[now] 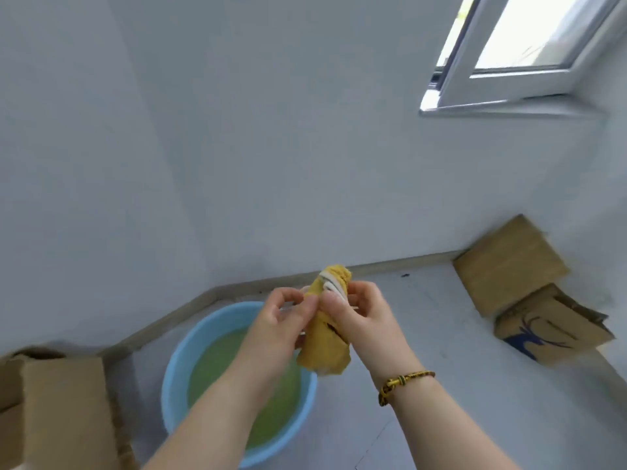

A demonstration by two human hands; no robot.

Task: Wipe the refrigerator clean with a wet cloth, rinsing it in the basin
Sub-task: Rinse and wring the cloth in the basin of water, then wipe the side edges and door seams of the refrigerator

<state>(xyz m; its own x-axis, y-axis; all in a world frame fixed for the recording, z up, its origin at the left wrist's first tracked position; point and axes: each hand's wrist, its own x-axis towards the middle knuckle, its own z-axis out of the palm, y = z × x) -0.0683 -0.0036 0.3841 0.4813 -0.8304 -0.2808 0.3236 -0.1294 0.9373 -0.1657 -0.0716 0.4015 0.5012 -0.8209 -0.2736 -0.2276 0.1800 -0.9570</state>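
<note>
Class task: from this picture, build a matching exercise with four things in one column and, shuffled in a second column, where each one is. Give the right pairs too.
Column A
1. twisted yellow-and-white cloth
2. round light-blue plastic basin
3. braided yellow-and-black bracelet
4. flattened brown cardboard with blue print

Column B
a. around the right wrist
b. on the floor, far right
c. gripped by the left hand and right hand
d. on the floor under the arms, holding greenish water

Pairs: 1-c, 2-d, 3-a, 4-b
</note>
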